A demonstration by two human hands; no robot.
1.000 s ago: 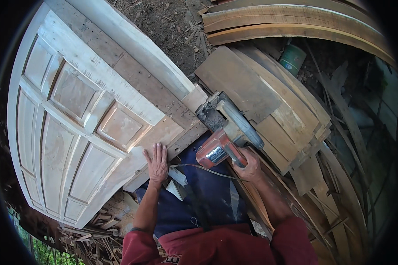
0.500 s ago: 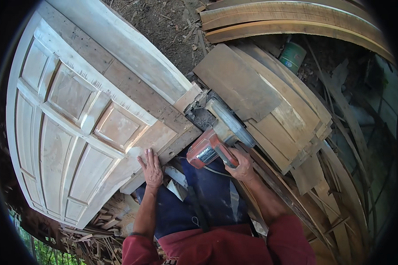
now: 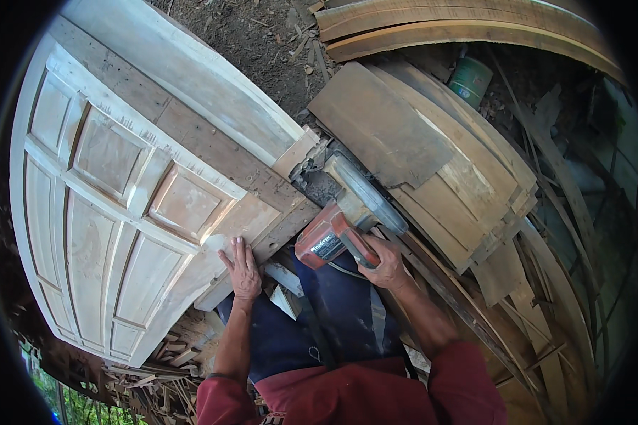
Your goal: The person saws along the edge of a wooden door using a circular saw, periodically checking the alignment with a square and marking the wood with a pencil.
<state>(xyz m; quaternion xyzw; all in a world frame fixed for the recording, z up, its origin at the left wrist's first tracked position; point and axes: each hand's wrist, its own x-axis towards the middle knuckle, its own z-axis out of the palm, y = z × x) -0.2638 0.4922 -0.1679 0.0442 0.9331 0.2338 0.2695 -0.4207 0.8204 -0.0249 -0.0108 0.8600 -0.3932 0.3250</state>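
Power saw: here it is, red-and-silver, at the near right end of the weathered plank, beside a small wood block!
Right hand: wrapped round the rear handle; trigger pressure, cannot tell.
Left hand: fingers extended, slightly spread, flat on the corner of the panelled door, gripping nothing.
Cut at the plank end: looks like the step in hand, being lined up or under way; blade hidden.
Next move: calls for a level saw, a firm left palm, cord clear.
Green can: beyond the stacked boards, contents unreadable.
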